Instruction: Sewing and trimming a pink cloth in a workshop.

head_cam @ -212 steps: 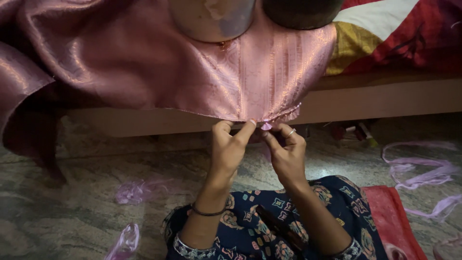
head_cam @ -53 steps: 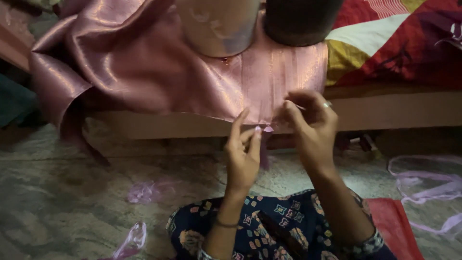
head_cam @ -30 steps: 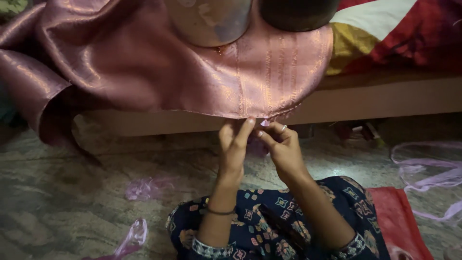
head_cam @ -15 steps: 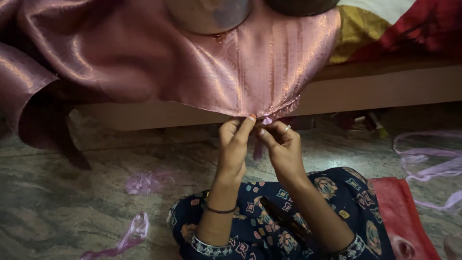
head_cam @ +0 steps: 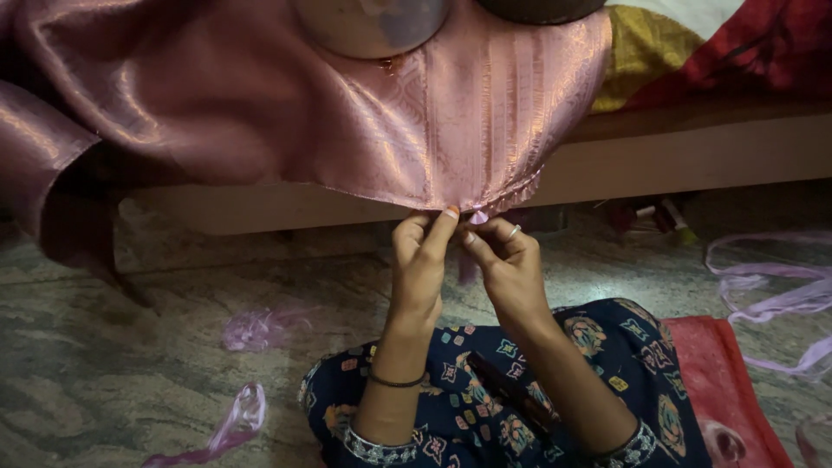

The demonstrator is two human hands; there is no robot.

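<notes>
Pink shiny woven fabric [head_cam: 286, 113] drapes over the front edge of the wooden bed frame [head_cam: 693, 160] and hangs down toward the floor, its lower hem just below the frame's edge. Left hand [head_cam: 422, 260] is raised to that hem, fingers [head_cam: 446, 221] pressed together, thumb and forefinger pinching the hem's edge. Right hand [head_cam: 507, 260] is right beside it, touching the same spot of hem, fingers [head_cam: 485, 234] curled and pinching a small pink tassel [head_cam: 478, 217] at the hem; ring on one finger. Both hands almost touching each other below the bed frame. Thin dark bangle [head_cam: 394, 380] on left wrist.

Two round vessels sit on the fabric above the bed frame edge: a pale metal one [head_cam: 373, 22] and a dark one [head_cam: 542, 9] to its right, both cut off by the top of the view. Yellow and red bedding [head_cam: 693, 52] on the bed, right of the fabric. Person's lap in dark blue patterned cloth [head_cam: 520, 390], below the hands. Red cloth [head_cam: 719, 381] on the floor to the right of the lap. Pink thread scraps [head_cam: 260, 325] on the stone floor [head_cam: 104, 347] left of the lap, below the bed frame; more pale pink strips [head_cam: 780, 299] lie on the floor at right.
</notes>
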